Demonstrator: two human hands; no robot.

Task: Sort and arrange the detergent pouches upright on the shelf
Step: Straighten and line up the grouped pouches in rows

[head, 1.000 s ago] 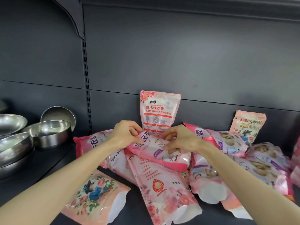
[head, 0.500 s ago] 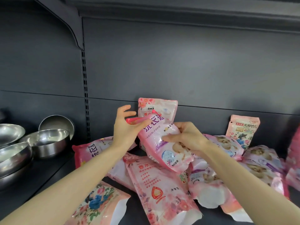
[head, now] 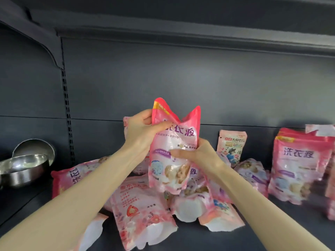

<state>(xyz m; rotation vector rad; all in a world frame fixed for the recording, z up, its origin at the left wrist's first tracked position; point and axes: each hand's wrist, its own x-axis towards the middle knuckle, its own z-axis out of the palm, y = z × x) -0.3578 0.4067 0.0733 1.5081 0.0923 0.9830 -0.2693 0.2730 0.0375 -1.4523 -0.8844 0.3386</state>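
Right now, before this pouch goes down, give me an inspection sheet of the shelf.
Surface: dark shelf board, largely covered by pouches.
Job's things: held pouch upright in the air above the pile; loose pile of pouches lying flat; standing pouches upright at the right; small pouch upright by the back panel.
Clutter: steel bowls at the far left.
Hands: left hand grips the held pouch near its top; right hand grips its right side.
Cables: nothing seen.
Surroundings: back panel, slotted upright, upper shelf overhead.
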